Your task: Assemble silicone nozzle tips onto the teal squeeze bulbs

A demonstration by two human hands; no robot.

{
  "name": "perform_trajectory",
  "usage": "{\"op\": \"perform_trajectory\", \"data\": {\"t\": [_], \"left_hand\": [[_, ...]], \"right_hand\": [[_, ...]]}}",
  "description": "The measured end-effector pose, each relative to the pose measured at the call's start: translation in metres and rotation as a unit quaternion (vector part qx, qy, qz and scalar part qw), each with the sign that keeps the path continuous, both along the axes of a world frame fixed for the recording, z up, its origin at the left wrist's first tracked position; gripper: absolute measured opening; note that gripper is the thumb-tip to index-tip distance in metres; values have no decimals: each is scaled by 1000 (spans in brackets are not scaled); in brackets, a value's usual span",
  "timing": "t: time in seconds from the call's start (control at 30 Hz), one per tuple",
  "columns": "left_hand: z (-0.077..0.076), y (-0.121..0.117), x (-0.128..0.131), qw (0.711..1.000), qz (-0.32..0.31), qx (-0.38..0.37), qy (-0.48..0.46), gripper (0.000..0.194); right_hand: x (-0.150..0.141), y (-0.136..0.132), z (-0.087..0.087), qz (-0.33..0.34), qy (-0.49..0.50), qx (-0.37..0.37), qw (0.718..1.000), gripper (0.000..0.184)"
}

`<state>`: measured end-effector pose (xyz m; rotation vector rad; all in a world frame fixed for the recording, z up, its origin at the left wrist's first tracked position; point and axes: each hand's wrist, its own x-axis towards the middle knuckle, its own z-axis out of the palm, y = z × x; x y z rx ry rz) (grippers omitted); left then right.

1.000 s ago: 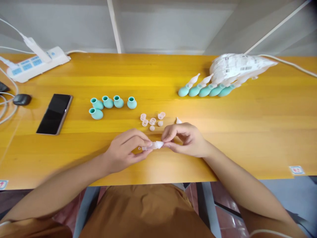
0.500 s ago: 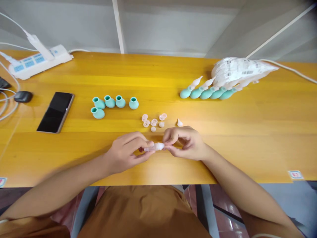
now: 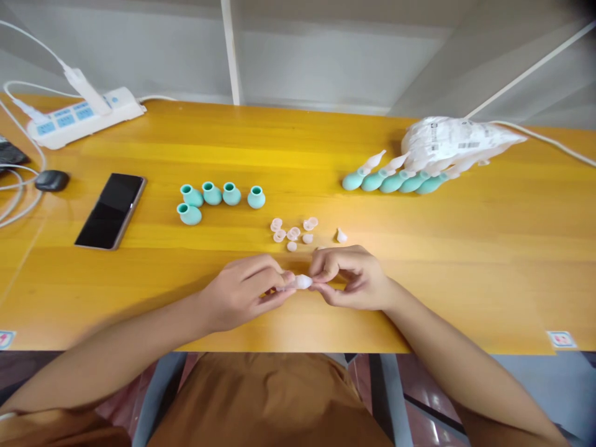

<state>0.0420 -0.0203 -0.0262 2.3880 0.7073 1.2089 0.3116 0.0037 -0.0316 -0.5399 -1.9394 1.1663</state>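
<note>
Between my two hands, close to the table's front edge, is a small translucent white nozzle tip (image 3: 303, 282). My left hand (image 3: 254, 288) pinches its wider rear part between thumb and fingers, hiding much of it. The thumb and fingertips of my right hand (image 3: 351, 277) close on its narrow front end. Just beyond my hands lie several small clear pink rings (image 3: 293, 233) and little round pieces (image 3: 292, 246). A small pointed white tip (image 3: 341, 235) lies behind my right hand.
Several open-necked teal bulbs (image 3: 231, 194) stand at the left, near a phone (image 3: 110, 211), a black mouse (image 3: 52, 180) and a power strip (image 3: 88, 118) with cables. At the back right, several teal bulbs with nozzles (image 3: 391, 181) lean in a row against a white plastic bag (image 3: 449, 136).
My left fingers have moved forward along the nozzle tip and cover more of its rear part. The right hand keeps its pinch. The whole view has shifted slightly.
</note>
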Motion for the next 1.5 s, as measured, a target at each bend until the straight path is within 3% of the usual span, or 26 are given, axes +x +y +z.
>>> {"op": "perform_trajectory", "data": {"t": [0.33,0.67,0.87,1.13,1.3,1.5], "left_hand": [[-2,3,-4,999,-24,-26,-5,10],[-4,2,-3,999,-17,-21,-20,11],[-4,-2,-1,998,1,-54,-44,17],[-6,3,-3,998,-12,-59,-27,12],[1,0,0,1000,13,-14,-20,19],[-2,1,-1,1000,6,15,12,21]], "right_hand": [[1,0,-1,15,14,-23,1000,19],[1,2,2,24,16,-25,999,18],[1,1,4,26,27,-32,999,19],[1,3,0,6,-5,20,1000,16],[1,1,3,-28,-7,84,996,13],[3,1,3,-15,-62,90,994,33]]}}
